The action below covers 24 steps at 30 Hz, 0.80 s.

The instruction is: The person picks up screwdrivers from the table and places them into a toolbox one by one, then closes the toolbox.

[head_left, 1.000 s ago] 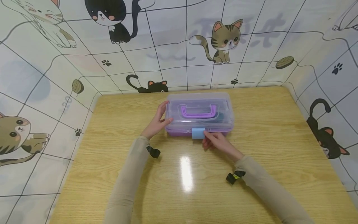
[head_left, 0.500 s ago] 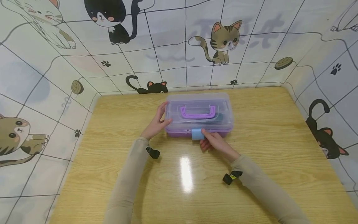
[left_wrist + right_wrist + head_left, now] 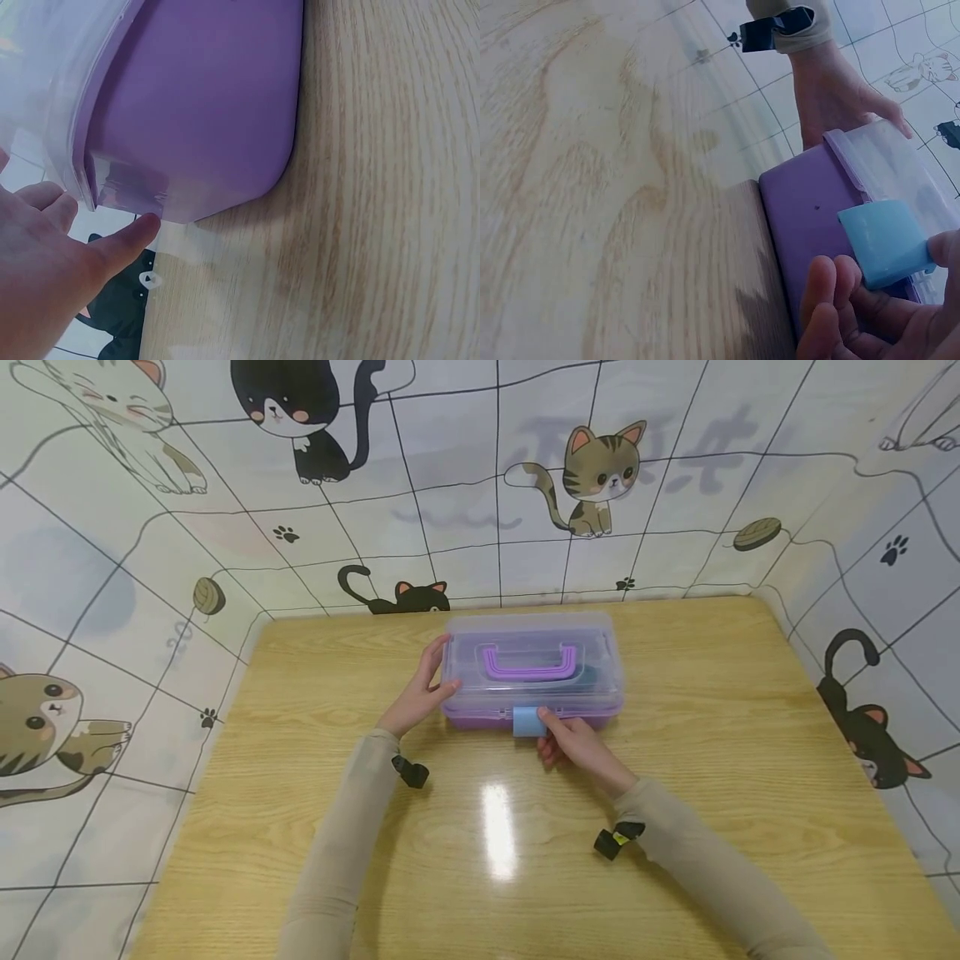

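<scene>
A purple storage box (image 3: 489,723) with a clear lid (image 3: 468,670) stands at the back of the table. A purple carry handle (image 3: 531,675) lies folded on the lid, which is down. My left hand (image 3: 415,695) braces the box's left end, thumb at the lid's front corner, fingers fairly straight along the side. At the front, my right hand (image 3: 588,750) pinches the right edge of the light blue latch (image 3: 528,722). The right wrist view shows the thumb on the latch (image 3: 885,241) and curled fingers (image 3: 821,281) by its lower edge. Whether the latch is fastened, I cannot tell.
The wooden table (image 3: 675,693) extends around the box. White walls (image 3: 465,485) printed with cats and grid lines rise behind and on both sides. A teal shape (image 3: 588,676) shows dimly through the lid. Black wrist cameras sit on both sleeves.
My right hand has shifted slightly to the left along the latch, its fingers tucked a little lower. My left hand keeps its place, and the box stays where it was with its lid down.
</scene>
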### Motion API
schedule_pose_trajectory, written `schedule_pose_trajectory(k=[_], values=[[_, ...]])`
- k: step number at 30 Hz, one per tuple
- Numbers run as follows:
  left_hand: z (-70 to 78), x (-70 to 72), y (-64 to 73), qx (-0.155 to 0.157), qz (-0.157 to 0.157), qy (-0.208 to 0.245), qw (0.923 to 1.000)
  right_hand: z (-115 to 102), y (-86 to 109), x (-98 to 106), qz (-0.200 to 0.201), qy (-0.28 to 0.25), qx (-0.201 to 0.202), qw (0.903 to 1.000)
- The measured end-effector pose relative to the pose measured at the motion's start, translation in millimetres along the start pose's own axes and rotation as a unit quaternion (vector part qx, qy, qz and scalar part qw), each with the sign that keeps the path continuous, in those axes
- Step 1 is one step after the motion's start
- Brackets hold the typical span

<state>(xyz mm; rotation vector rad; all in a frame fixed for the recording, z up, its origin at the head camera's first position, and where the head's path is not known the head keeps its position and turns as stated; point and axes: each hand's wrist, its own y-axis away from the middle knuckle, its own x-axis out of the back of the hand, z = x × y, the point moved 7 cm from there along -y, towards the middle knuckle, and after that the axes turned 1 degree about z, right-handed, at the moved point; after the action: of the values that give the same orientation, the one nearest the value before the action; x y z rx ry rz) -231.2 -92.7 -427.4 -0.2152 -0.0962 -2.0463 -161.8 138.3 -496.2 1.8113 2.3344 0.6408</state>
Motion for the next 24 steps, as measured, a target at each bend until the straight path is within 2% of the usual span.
schedule_pose_trajectory(k=[12, 18, 24], values=[[-1.9, -1.2, 0.3, 0.0, -0.001, 0.0, 1.0, 5.2, -5.1, 0.0, 0.047, -0.012, -0.01, 0.9988], [-1.5, -2.0, 1.0, 0.004, -0.002, -0.005, 1.0, 7.6, -5.6, -0.6, 0.049, -0.037, -0.011, 0.998], [-0.5, -1.2, 0.5, 0.003, -0.001, -0.005, 1.0, 6.9, -5.2, 1.7, 0.052, -0.013, -0.01, 0.9985]])
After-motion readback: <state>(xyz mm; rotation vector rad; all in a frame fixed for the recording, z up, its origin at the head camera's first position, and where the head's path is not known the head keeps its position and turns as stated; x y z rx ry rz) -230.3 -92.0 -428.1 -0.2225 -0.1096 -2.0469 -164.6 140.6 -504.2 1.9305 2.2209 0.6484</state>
